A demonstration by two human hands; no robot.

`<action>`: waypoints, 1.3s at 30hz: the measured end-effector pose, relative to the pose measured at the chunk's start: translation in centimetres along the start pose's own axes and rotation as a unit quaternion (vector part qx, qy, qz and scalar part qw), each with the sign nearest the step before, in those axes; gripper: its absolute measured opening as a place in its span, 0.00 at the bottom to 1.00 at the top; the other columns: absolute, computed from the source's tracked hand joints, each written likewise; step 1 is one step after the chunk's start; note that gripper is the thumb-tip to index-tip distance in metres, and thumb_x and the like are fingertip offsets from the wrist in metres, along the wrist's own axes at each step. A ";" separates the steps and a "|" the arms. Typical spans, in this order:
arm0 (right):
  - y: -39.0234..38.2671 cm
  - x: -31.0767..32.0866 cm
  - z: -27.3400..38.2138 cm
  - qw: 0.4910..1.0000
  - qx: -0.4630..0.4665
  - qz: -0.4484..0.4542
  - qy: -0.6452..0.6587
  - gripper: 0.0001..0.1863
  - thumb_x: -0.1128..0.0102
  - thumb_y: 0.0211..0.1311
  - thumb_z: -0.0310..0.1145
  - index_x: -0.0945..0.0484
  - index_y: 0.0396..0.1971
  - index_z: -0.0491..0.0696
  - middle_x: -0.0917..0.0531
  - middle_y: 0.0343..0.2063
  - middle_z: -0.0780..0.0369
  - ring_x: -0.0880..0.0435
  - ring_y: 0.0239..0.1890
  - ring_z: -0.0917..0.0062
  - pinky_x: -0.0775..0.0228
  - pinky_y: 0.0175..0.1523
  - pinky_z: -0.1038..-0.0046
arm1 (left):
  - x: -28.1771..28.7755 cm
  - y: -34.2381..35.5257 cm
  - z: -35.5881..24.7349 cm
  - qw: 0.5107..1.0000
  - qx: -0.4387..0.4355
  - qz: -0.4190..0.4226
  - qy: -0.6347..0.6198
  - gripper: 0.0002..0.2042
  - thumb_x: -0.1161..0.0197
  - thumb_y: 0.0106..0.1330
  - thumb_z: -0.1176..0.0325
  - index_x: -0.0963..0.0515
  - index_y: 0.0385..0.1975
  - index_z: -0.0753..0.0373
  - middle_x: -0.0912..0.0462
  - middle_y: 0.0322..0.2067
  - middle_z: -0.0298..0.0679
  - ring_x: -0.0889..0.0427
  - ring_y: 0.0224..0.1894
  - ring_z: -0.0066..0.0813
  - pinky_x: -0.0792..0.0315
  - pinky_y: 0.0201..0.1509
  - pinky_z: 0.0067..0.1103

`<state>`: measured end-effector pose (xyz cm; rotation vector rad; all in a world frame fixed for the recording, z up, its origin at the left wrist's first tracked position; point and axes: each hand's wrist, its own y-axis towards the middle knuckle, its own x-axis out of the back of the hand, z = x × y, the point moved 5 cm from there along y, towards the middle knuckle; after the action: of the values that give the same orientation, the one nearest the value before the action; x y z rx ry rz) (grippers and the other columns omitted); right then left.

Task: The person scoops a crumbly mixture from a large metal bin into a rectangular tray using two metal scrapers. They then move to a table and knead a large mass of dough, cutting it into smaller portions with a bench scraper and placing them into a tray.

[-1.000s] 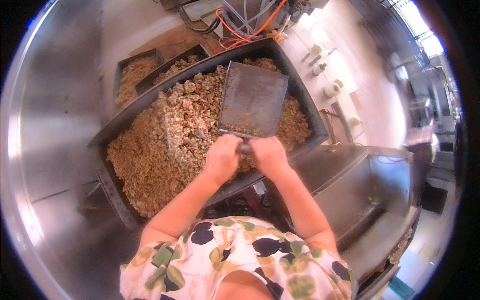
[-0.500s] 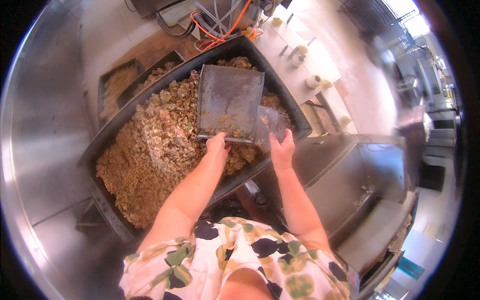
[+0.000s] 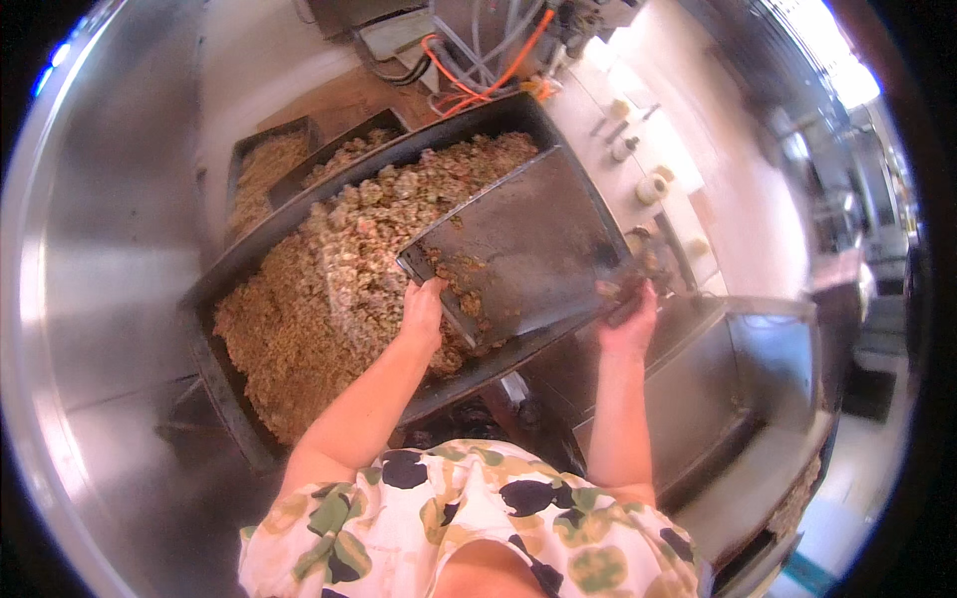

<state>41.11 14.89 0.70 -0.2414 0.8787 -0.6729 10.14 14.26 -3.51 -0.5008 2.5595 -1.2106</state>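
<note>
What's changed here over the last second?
The pan has turned clockwise and shifted toward the person. The right hand let go of it and now holds a blurred dark piece farther right. The left hand stays on the pan; the bin stays put.

No readable text or labels.
</note>
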 end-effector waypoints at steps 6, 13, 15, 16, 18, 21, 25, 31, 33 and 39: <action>1.4 -0.3 1.8 0.998 -0.004 0.058 -0.006 0.10 0.42 0.63 0.39 0.23 0.41 0.53 0.19 0.38 0.67 0.19 0.40 0.69 0.23 0.46 0.58 | 9.1 -4.1 -1.6 0.983 -0.047 0.001 -0.178 0.15 0.41 0.60 0.61 0.28 0.43 0.61 0.22 0.38 0.42 0.21 0.38 0.36 0.25 0.42 0.35; 1.9 -3.4 -4.6 0.966 -0.071 0.162 -0.189 0.13 0.40 0.59 0.28 0.26 0.44 0.45 0.20 0.38 0.63 0.19 0.41 0.71 0.23 0.48 0.63 | 30.7 -9.8 0.5 0.947 -0.110 -0.203 -0.224 0.18 0.41 0.62 0.60 0.27 0.46 0.66 0.21 0.39 0.45 0.19 0.39 0.38 0.24 0.44 0.34; 1.7 -4.7 -6.6 0.944 -0.073 0.166 -0.274 0.16 0.40 0.58 0.27 0.26 0.47 0.43 0.19 0.40 0.61 0.19 0.42 0.71 0.24 0.48 0.67 | 37.8 -9.2 3.2 0.939 -0.143 -0.221 -0.222 0.20 0.41 0.62 0.60 0.28 0.48 0.67 0.21 0.40 0.46 0.19 0.39 0.38 0.23 0.42 0.34; 2.1 -5.4 -7.4 0.936 -0.064 0.180 -0.295 0.16 0.40 0.58 0.27 0.26 0.47 0.43 0.19 0.40 0.61 0.19 0.41 0.71 0.25 0.48 0.67 | 41.0 -8.3 4.9 0.936 -0.157 -0.218 -0.227 0.21 0.41 0.62 0.58 0.29 0.50 0.67 0.21 0.41 0.46 0.19 0.39 0.38 0.23 0.41 0.34; 3.7 -6.1 -8.9 0.919 -0.041 0.202 -0.336 0.16 0.40 0.58 0.26 0.27 0.47 0.42 0.19 0.40 0.61 0.20 0.41 0.72 0.26 0.49 0.69 | 42.6 -7.4 6.1 0.936 -0.163 -0.235 -0.203 0.23 0.42 0.63 0.58 0.29 0.52 0.67 0.21 0.42 0.47 0.19 0.40 0.39 0.23 0.41 0.34; 4.3 -8.9 -11.8 0.881 -0.019 0.215 -0.421 0.18 0.41 0.59 0.26 0.27 0.49 0.40 0.20 0.42 0.60 0.21 0.42 0.72 0.29 0.49 0.68 | 43.1 -5.5 7.2 0.937 -0.172 -0.263 -0.151 0.24 0.42 0.64 0.58 0.31 0.54 0.71 0.22 0.44 0.48 0.19 0.42 0.40 0.24 0.44 0.34; 7.7 -10.7 -14.6 0.784 0.099 0.231 -0.567 0.18 0.40 0.57 0.30 0.26 0.47 0.40 0.19 0.41 0.58 0.21 0.42 0.70 0.31 0.48 0.68 | 41.5 -1.2 8.3 0.954 -0.108 -0.247 -0.131 0.23 0.39 0.62 0.64 0.31 0.55 0.69 0.24 0.49 0.45 0.23 0.49 0.38 0.28 0.51 0.33; 7.1 -15.1 -18.3 0.607 0.165 0.218 -0.746 0.17 0.40 0.55 0.36 0.23 0.43 0.43 0.19 0.38 0.55 0.21 0.39 0.67 0.31 0.46 0.67 | 37.8 -4.2 8.0 0.951 -0.142 -0.231 -0.148 0.26 0.42 0.55 0.79 0.33 0.58 0.65 0.25 0.51 0.43 0.25 0.51 0.36 0.32 0.55 0.30; 7.9 -15.8 -19.6 0.584 0.174 0.251 -0.752 0.16 0.40 0.55 0.36 0.23 0.42 0.44 0.18 0.37 0.55 0.21 0.38 0.66 0.30 0.46 0.66 | 38.1 -3.3 8.0 0.952 -0.150 -0.263 -0.054 0.26 0.45 0.54 0.81 0.33 0.57 0.66 0.24 0.49 0.43 0.24 0.49 0.35 0.31 0.53 0.27; 10.4 -16.7 -23.5 0.565 0.147 0.338 -0.738 0.16 0.40 0.52 0.34 0.24 0.40 0.43 0.18 0.33 0.56 0.21 0.36 0.67 0.31 0.44 0.66 | 38.4 -0.2 5.6 0.956 -0.084 -0.274 0.067 0.21 0.49 0.55 0.81 0.30 0.52 0.68 0.23 0.35 0.44 0.24 0.35 0.34 0.30 0.40 0.29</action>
<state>19.95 35.13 -8.32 -0.0728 -0.8156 0.2653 -22.45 -5.66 -10.21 -1.2738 2.7460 -1.2198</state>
